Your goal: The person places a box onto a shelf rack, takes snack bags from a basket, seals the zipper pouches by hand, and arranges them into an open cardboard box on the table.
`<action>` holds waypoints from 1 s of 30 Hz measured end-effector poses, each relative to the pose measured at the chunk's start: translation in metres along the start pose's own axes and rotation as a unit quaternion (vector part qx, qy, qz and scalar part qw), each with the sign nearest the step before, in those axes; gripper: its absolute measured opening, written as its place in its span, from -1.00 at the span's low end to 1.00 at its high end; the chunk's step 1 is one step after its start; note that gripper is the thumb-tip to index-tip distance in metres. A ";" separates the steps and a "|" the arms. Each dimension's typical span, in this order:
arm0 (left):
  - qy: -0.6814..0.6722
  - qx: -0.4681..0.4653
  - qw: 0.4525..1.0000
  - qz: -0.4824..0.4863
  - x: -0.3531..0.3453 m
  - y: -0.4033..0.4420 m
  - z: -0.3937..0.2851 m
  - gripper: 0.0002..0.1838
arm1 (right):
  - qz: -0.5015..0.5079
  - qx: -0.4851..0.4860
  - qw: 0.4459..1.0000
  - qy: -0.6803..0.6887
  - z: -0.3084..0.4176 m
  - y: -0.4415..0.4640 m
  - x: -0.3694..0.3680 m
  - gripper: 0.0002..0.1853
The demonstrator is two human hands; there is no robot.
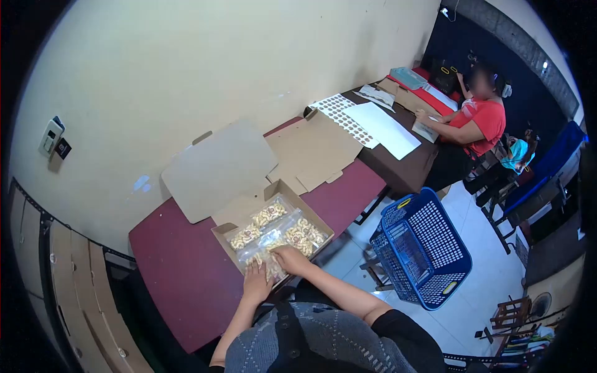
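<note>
An open cardboard box point(319, 248) lies on the dark red table point(186, 273), its lid folded back toward the wall. Inside it are several clear plastic bags point(268, 212) of pale, curved pieces. My left hand point(256, 284) rests with spread fingers on the bag nearest me, at the box's near corner. On the right side of that same bag is my right hand point(291, 260), its fingers bent and pressed together on the plastic.
A flattened cardboard box point(317, 146) lies beyond the open one. White sheets point(385, 130) cover part of a brown table point(410, 171). A blue basket point(429, 248) stands at the right. A person in red point(488, 121) works at the far table.
</note>
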State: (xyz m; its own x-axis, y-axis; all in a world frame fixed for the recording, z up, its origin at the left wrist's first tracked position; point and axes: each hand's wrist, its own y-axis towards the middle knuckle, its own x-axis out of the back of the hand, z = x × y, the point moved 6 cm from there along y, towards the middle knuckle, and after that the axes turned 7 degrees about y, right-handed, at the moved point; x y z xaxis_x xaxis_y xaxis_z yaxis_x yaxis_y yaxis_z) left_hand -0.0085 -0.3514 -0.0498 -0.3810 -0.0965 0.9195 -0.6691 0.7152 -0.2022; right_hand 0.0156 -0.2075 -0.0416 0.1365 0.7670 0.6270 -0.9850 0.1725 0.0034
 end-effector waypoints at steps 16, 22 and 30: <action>0.047 0.062 0.997 -0.001 -0.013 0.011 -0.006 -0.33 | 0.103 0.086 0.987 -0.084 -0.040 0.023 -0.009 -0.54; -0.147 0.076 0.978 -0.129 0.012 0.005 -0.016 -0.38 | 0.228 0.097 0.955 -0.162 -0.040 0.023 -0.012 -0.55; -0.143 0.116 0.980 -0.082 0.026 -0.011 -0.010 -0.57 | 0.197 0.109 0.971 -0.082 -0.033 0.054 0.025 -0.41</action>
State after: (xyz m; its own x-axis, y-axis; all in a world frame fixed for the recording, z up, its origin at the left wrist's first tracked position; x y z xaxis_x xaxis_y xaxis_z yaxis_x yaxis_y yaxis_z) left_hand -0.0046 -0.3545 -0.0205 -0.3975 -0.4102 0.8208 -0.8502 0.5012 -0.1613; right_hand -0.0305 -0.1588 -0.0514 -0.2566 0.6348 0.7288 -0.9588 -0.2623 -0.1091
